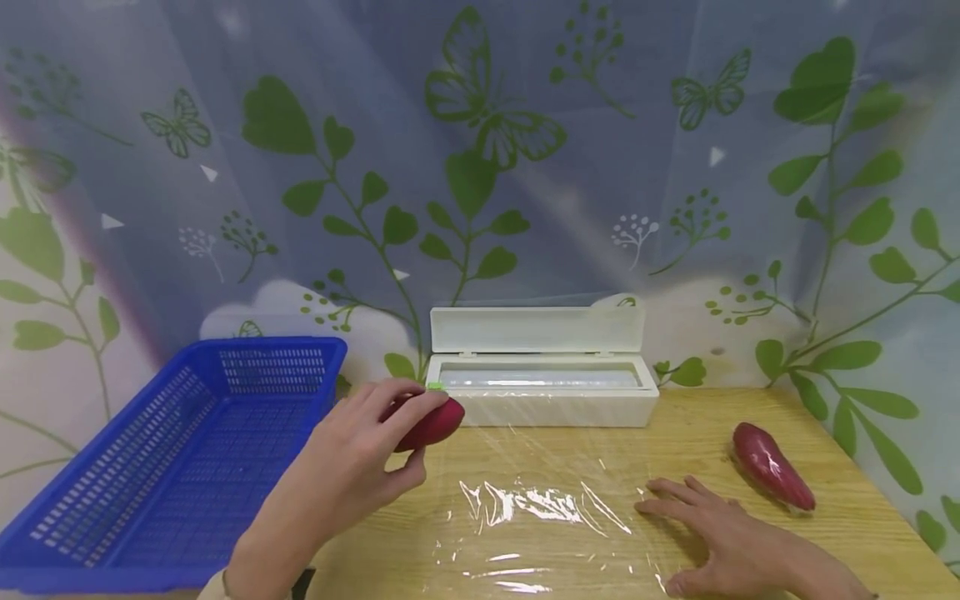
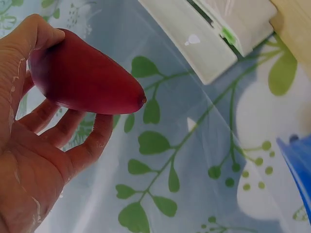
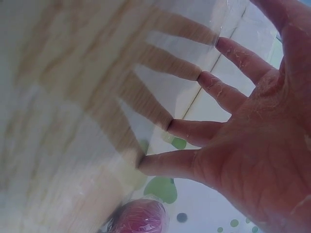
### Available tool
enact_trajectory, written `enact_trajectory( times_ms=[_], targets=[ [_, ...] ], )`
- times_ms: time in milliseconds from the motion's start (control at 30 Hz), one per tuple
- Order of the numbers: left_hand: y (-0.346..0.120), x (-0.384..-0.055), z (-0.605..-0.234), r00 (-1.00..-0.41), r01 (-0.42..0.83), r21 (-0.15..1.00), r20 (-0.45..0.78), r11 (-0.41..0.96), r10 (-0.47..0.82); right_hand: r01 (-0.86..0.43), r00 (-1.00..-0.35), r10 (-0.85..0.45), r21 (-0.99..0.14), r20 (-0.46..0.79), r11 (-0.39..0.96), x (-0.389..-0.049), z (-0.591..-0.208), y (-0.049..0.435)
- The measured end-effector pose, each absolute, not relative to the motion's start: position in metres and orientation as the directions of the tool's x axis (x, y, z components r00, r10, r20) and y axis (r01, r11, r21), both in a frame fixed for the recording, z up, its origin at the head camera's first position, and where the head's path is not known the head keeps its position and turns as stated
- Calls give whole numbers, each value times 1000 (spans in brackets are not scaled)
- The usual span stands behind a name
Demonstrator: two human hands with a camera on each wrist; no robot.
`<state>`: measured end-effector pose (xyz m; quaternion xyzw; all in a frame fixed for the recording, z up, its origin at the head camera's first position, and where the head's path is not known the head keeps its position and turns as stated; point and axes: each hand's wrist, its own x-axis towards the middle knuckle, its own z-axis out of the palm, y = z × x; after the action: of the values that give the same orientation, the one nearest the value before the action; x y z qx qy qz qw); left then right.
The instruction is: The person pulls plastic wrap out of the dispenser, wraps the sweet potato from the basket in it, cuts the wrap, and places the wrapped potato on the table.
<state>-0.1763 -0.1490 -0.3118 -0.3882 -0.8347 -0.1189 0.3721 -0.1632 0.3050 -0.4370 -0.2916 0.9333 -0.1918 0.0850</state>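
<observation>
My left hand [image 1: 360, 462] grips a smooth, dark red sweet potato [image 1: 438, 423] between thumb and fingers, its tapered end poking out to the right. In the left wrist view the sweet potato [image 2: 92, 77] shows a small nub at its tip. A sheet of clear cling film [image 1: 540, 508] stretches over the wooden table from a white dispenser box [image 1: 555, 408] with its lid up. My right hand [image 1: 723, 533] rests at the film's right edge, fingers spread and fairly straight. The right wrist view shows its fingertips [image 3: 177, 125] touching the surface.
A second sweet potato [image 1: 772, 467], wrapped in shiny film, lies on the table [image 1: 862, 533] right of my right hand. To the left stands a blue plastic basket [image 1: 322, 392] with slotted walls. Behind everything hangs a patterned curtain [image 1: 570, 217] with leaves and butterflies.
</observation>
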Motion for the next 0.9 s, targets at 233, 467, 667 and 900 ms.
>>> enact_trajectory(
  times_ms=[233,467,667,900],
  targets=[
    [-130,-182,-322,-402,792,-62,695,607,596,-499,-817,-572,-410,-70,763,-163,-436,305],
    [-112,-184,-338,-467,770,-61,624,636,626,-471,-827,-553,-420,-95,776,-161,-435,304],
    [-97,-187,-352,-502,766,-58,568,640,653,-482,-824,-561,-422,-79,768,-161,-436,303],
    [-82,-191,-366,-533,759,-87,488,646,692,-466,-827,-552,-420,-106,779,-161,-434,303]
  ],
)
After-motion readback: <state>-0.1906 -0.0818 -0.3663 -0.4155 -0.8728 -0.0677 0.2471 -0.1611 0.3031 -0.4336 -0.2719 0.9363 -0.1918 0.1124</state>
